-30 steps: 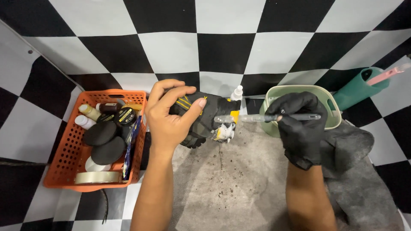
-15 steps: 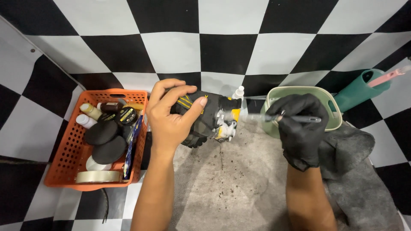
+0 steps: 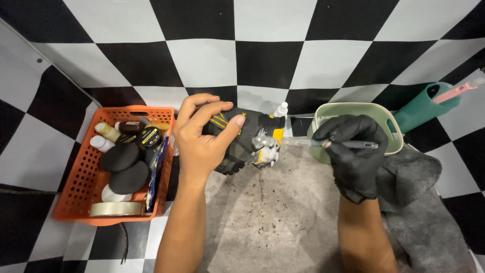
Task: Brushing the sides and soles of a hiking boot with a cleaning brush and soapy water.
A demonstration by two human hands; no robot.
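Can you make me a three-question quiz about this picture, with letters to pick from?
1. Where is the orange basket?
A) beside the left hand
B) beside the right hand
C) on the grey cloth

2. What colour is the glove on the right hand?
A) white
B) black
C) orange

3. What is the left hand doing?
A) lying flat and empty
B) holding a dark shoe with yellow marks
C) reaching into the basket

Answers: 1 A, the basket sits at the left edge, next to the bare left hand. 2 B, the glove is plainly black. 3 B, its fingers wrap around the shoe, while the right hand holds a thin tool.
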